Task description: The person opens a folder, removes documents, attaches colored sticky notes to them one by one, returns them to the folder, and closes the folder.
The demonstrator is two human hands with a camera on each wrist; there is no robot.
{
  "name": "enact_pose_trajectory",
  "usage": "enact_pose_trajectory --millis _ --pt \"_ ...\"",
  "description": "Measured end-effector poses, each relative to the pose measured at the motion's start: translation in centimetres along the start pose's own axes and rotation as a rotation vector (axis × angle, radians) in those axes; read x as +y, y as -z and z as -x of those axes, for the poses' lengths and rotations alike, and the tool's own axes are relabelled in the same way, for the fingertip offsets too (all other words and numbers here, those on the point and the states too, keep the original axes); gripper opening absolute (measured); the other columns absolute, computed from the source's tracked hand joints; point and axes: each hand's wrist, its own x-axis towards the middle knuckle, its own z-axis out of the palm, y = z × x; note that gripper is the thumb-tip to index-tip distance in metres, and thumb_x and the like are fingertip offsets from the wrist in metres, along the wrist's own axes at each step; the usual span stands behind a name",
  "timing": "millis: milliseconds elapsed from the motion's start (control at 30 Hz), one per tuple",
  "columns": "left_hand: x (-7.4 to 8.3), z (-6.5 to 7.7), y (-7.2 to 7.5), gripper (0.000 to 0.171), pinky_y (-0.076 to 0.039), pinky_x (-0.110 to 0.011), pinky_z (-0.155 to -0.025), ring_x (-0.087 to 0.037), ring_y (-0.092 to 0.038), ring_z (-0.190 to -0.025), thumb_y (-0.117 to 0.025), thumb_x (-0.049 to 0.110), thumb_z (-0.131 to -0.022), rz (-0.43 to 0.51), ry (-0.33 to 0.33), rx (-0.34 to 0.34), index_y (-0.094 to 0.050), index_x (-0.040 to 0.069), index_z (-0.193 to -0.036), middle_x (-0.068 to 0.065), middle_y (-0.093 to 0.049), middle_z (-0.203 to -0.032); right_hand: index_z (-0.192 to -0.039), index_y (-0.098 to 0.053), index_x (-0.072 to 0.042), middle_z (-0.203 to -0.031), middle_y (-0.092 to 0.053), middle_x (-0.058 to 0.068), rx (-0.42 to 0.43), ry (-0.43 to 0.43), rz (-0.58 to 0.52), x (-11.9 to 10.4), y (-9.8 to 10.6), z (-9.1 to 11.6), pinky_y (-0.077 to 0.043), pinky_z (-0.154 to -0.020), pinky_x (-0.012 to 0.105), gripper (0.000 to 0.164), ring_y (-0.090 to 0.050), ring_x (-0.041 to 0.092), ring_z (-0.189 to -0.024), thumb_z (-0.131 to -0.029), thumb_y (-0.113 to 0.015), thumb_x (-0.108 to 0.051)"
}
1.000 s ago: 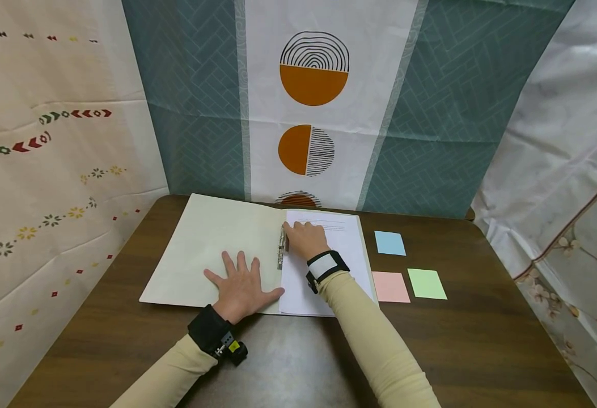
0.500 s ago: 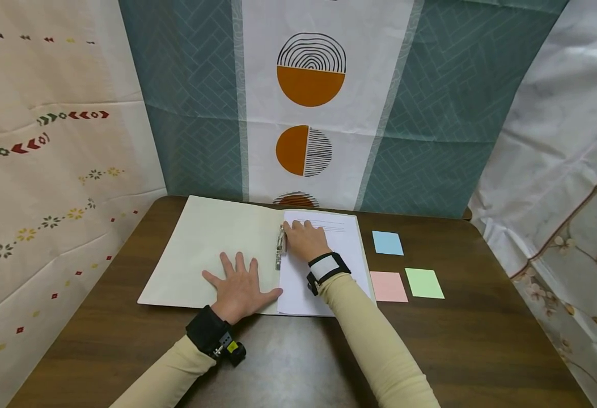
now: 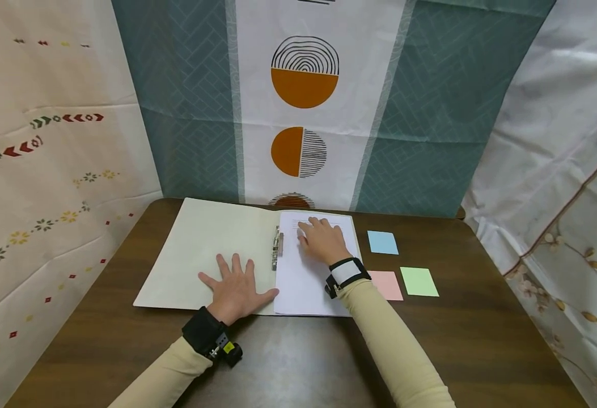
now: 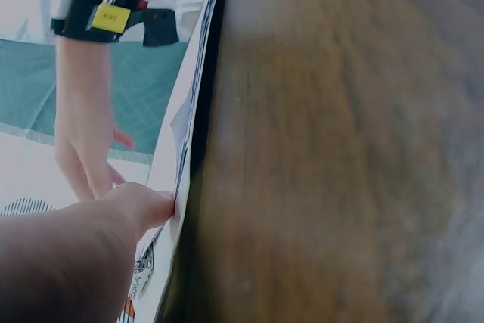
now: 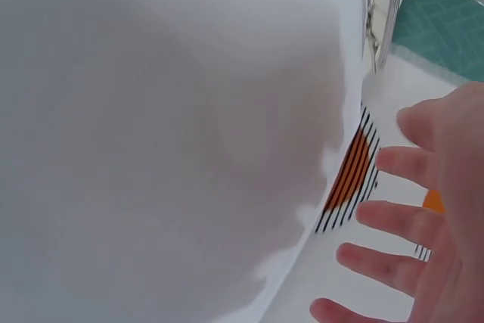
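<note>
An off-white folder lies spread open on the table, a metal clip along its fold. White printed paper lies on its right side. My left hand rests flat on the left cover with fingers spread, the thumb reaching to the paper's edge. My right hand is over the upper part of the paper, to the right of the clip. In the right wrist view its fingers are loosely extended, apart from the paper, and hold nothing.
Blue, pink and green sticky notes lie to the right of the folder on the brown wooden table. Patterned cloths hang behind the table and at both sides.
My right hand has left the metal clip and moved to the right over the paper, its fingers straighter. My left hand stays on the cover. The head view has shifted slightly.
</note>
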Motion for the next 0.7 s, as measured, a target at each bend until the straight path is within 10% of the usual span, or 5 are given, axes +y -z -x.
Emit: enact_pose_trajectory --millis 700 --pt "0.0 0.0 0.1 0.113 -0.013 -0.104 -0.112 -0.076 -0.009 -0.165 -0.07 0.077 -0.093 0.027 -0.031 0.011 -0.044 -0.003 -0.168 -0.042 -0.027 -0.177 -0.156 -0.067 -0.014 -0.163 -0.062 0.02 0.06 -0.104 -0.001 8.2 0.1 5.5 -0.052 -0.113 0.071 0.051 -0.055 0.044 -0.155 -0.117 -0.053 -0.044"
